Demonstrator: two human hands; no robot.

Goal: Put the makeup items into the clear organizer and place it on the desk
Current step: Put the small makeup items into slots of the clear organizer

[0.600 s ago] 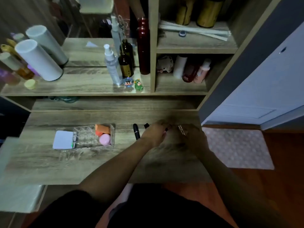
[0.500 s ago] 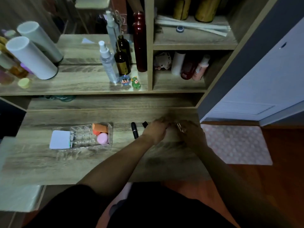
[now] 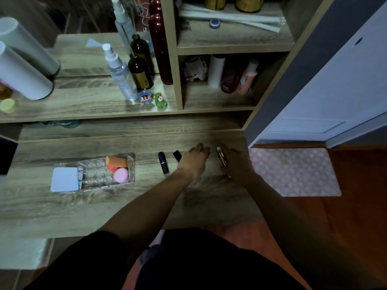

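Near the desk's (image 3: pixel 62 210) right edge, a gold tube (image 3: pixel 221 156) is gripped by the right hand (image 3: pixel 235 164); the left hand (image 3: pixel 193 162) hovers loosely open. Next, probably, a carry to the organizer (image 3: pixel 100 173).

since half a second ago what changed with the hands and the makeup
The hands have drawn apart: the left hand now lies open over the desk, and the right hand keeps the slim gold item. The organizer and both black lipsticks stayed put.
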